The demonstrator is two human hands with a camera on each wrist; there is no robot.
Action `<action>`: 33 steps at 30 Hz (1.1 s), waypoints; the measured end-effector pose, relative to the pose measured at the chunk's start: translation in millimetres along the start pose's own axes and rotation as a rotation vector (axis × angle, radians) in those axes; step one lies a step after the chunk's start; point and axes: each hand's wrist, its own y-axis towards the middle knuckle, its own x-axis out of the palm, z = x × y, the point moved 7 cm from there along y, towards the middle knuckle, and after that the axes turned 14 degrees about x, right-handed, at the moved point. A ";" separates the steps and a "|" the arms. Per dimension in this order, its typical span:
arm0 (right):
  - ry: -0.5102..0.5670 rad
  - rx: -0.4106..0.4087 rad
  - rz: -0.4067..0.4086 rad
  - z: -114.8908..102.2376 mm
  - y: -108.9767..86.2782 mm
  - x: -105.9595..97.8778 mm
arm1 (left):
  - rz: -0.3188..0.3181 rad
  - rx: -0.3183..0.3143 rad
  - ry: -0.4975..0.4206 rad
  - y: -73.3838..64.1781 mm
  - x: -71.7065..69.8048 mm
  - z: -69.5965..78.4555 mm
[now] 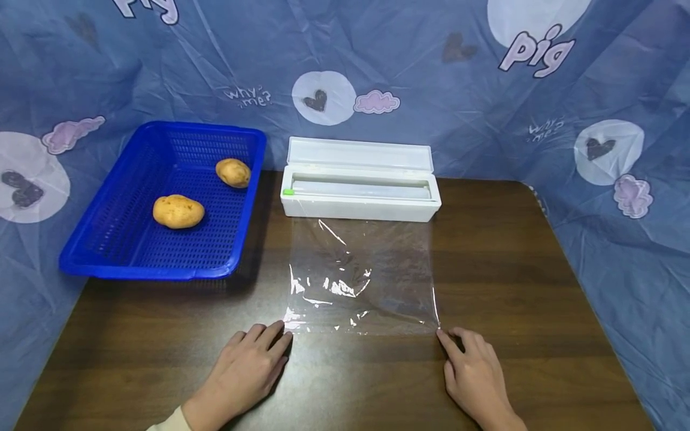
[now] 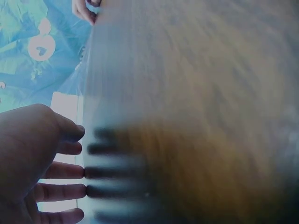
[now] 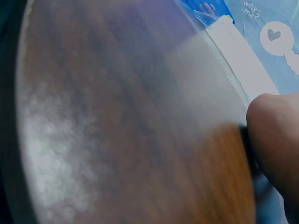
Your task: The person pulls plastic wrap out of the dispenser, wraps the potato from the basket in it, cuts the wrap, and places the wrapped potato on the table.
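A sheet of clear cling film (image 1: 388, 269) lies over the dark wooden table, drawn out toward me from a white dispenser box (image 1: 358, 209). The box's lid stands up at the back, and a roll shows inside. At the film's near left corner, my left hand (image 1: 245, 365) touches down with its fingertips. Its fingers look straight in the left wrist view, tips on the tabletop. My right hand (image 1: 477, 374) presses the near right corner with an extended index finger. Only part of that hand shows in the right wrist view, its fingertips hidden.
On the left stands a blue plastic basket (image 1: 245, 221) holding one potato (image 1: 178, 212) near its middle and another potato (image 1: 233, 173) by its right wall. A green slider (image 1: 288, 192) sits at the box's left end. Blue printed cloth (image 1: 463, 108) hangs behind the table (image 1: 496, 257).
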 end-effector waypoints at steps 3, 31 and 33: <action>0.007 0.006 0.006 -0.1 0.2 -0.4 | -0.003 -0.004 -0.003 0.1 -0.5 0.3; 0.055 0.046 0.001 3.0 10.8 -3.9 | -0.007 0.009 0.025 2.5 -2.1 -2.4; 0.054 0.059 -0.009 4.3 10.9 -3.9 | -0.007 0.012 0.023 3.8 -5.2 -4.3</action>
